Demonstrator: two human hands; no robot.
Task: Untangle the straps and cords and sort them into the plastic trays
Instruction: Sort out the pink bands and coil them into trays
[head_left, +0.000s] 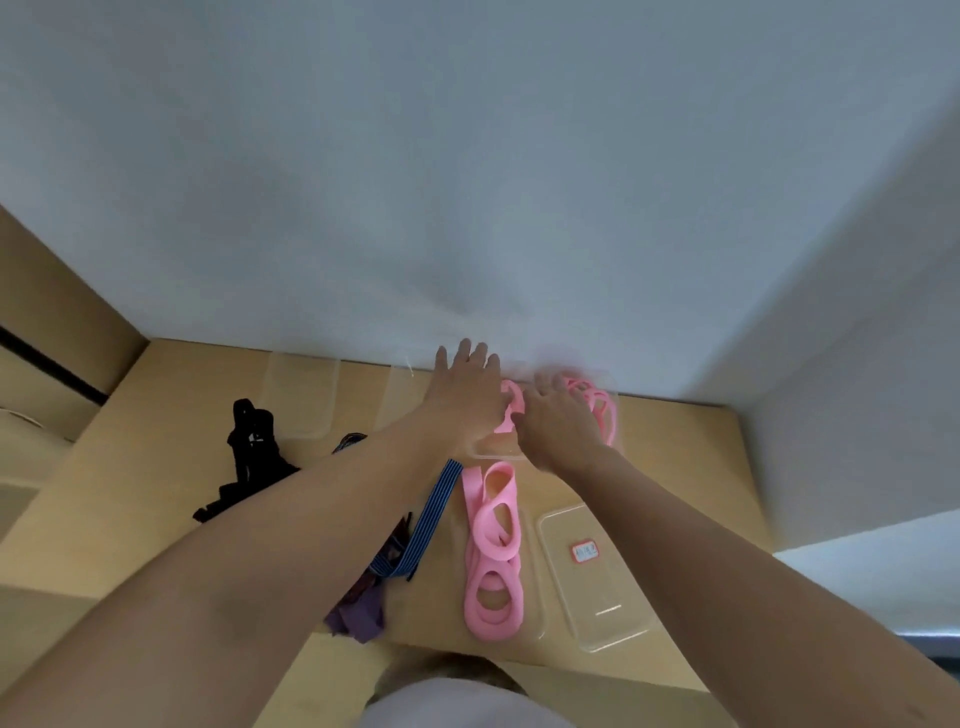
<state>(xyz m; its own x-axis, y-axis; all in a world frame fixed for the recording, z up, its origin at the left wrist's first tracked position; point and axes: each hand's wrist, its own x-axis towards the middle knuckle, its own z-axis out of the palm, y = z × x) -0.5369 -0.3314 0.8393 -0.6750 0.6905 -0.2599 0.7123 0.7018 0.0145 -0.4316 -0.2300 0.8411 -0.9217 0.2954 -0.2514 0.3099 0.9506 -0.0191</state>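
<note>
Pink loop (511, 410): stands up between my two hands, over the far tray (493, 453), which sits against the wall (467, 182) at the back of the table (675, 467).
Left hand (467, 397): reached out over the far tray's left end, four fingers straight and spread with nothing wrapped in them. Its thumb side is against the pink loop, and I cannot tell whether the thumb pinches it.
Right hand (558, 423): just right of the pink loop, fingers bent down onto the pink bands. It is blurred, so I cannot tell whether it grips them or only touches.
Pink bands (602, 410): a bunch lying in the right end of the far tray, partly under my right fingers.
Loose pink bands (493, 551): a tangle of loops on the table in front of the far tray, between my forearms.
Blue striped strap (434, 514): comes out from under my left forearm, just left of the loose pink bands.
Purple strap (363, 613): bunched near the table's front edge, under my left arm.
Black strap (249, 457): heaped on the table, well to the left.
Left tray (301, 400): clear plastic, at the back, beside the black strap.
Labelled tray (613, 597): clear plastic with a red-edged sticker, right of the loose pink bands.
</note>
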